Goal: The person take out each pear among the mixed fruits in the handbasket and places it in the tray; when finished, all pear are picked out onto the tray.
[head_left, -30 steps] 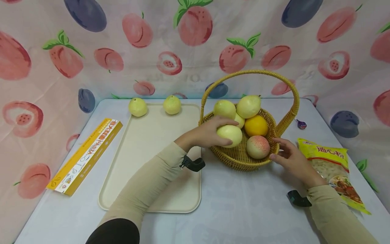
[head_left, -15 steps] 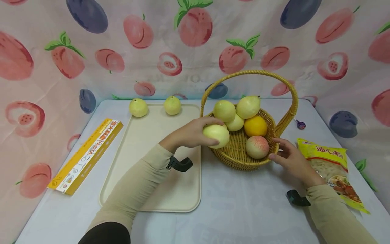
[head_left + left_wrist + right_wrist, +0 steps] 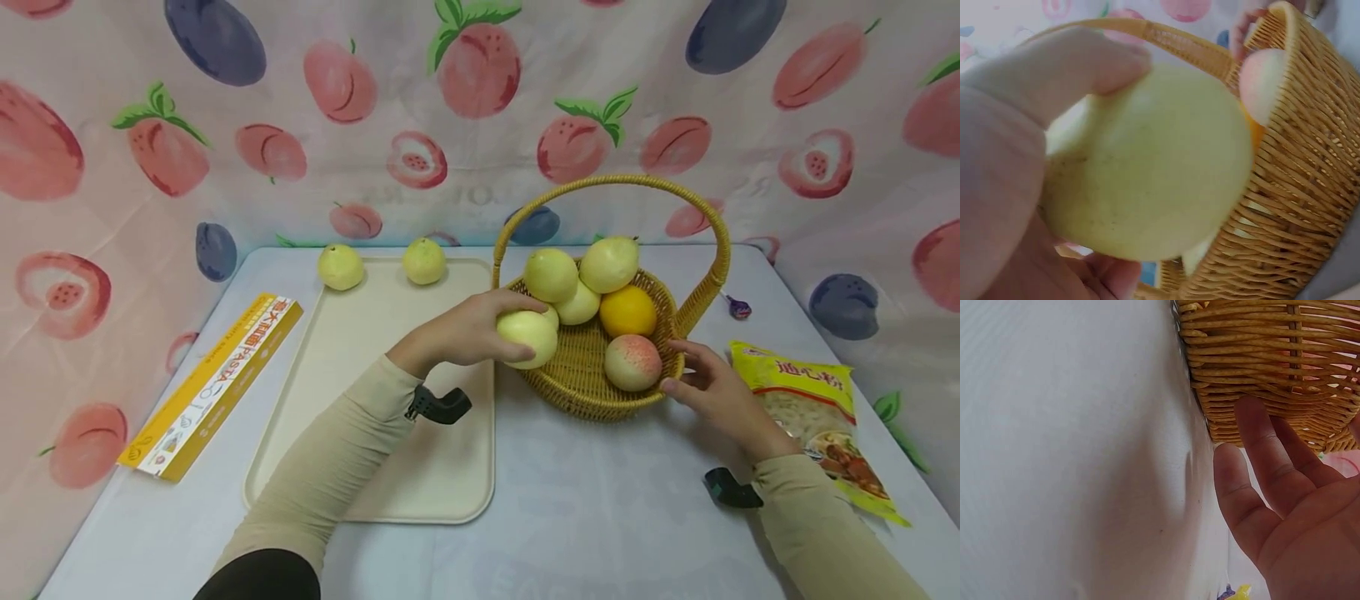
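Note:
My left hand (image 3: 465,327) grips a pale yellow-green pear (image 3: 529,340) over the left rim of the wicker basket (image 3: 581,407). In the left wrist view the pear (image 3: 1160,169) fills the middle, thumb on one side and fingers curled under the other, right beside the basket's weave (image 3: 1285,181). Inside the basket sit several more pears (image 3: 551,275), an orange (image 3: 628,312) and a peach (image 3: 633,363). My right hand (image 3: 723,396) holds the basket's right rim, thumb and forefinger at the edge; its other fingers (image 3: 1260,434) reach along the outer wall in the right wrist view.
Left of the basket lies a cream tray (image 3: 390,492), with two pears (image 3: 341,267) at its far edge. A yellow pasta box (image 3: 213,387) lies farther left. On the right are a bag of pasta (image 3: 813,417) and a wrapped lollipop (image 3: 738,308). The basket's tall handle (image 3: 615,179) arches overhead.
My left hand has carried the pear leftward from inside the basket to its left rim, slowing over the last half second. The right hand stays at the right rim.

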A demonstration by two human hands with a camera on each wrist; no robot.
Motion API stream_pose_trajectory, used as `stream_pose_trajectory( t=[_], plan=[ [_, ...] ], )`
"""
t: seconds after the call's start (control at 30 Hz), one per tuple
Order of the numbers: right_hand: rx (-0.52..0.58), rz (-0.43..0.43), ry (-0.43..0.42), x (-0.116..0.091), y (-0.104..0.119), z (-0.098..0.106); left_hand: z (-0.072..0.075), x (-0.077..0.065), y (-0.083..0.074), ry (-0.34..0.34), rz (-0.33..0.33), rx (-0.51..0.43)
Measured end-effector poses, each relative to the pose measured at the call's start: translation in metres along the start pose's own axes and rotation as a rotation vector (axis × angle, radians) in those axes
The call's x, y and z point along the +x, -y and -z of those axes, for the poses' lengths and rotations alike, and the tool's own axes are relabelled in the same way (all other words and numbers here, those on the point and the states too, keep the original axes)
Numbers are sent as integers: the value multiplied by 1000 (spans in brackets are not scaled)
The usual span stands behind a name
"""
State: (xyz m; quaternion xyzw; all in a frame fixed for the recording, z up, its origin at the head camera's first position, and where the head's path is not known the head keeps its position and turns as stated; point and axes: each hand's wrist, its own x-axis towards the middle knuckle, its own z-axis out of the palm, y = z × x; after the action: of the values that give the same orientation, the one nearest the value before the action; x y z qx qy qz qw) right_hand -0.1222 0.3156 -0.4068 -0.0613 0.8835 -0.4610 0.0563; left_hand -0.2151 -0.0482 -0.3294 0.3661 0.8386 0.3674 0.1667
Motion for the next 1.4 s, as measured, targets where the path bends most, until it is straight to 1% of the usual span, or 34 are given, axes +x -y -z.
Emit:
stream_pose_trajectory(
  t=[0.1,0.23,0.3,0.33,0.47,0.6,0.7,0.83,0.93,1.03,1.2,1.3,1.4],
  plan=[
    [3,-6,4,-1,1,-1,4,-4,-5,19,-17,70],
    [8,-15,6,-1,3,0,10,-7,-12,45,-24,171],
    [4,-18,4,0,2,1,12,-7,-13,50,-16,192],
    [5,-17,3,0,2,1,12,-7,-13,52,-12,186],
    [0,-13,3,1,0,1,8,-4,-10,31,8,98],
    [8,-8,9,0,0,1,1,-2,-3,0,26,0],
    [10,0,10,-1,0,1,-5,-1,1,-5,28,-71],
    [8,17,7,-1,1,0,-13,-1,6,-9,31,-201],
    [9,24,5,-1,0,0,-19,0,10,-31,24,-273],
    [11,19,1,-2,0,-1,-23,1,14,-66,11,-300],
    [9,6,-3,-1,1,-1,-30,3,19,-116,18,-329],
    [11,12,0,-1,1,-1,-31,3,21,-124,20,-343],
    [10,28,-1,-1,1,-1,-31,2,22,-111,12,-337]
  ],
)
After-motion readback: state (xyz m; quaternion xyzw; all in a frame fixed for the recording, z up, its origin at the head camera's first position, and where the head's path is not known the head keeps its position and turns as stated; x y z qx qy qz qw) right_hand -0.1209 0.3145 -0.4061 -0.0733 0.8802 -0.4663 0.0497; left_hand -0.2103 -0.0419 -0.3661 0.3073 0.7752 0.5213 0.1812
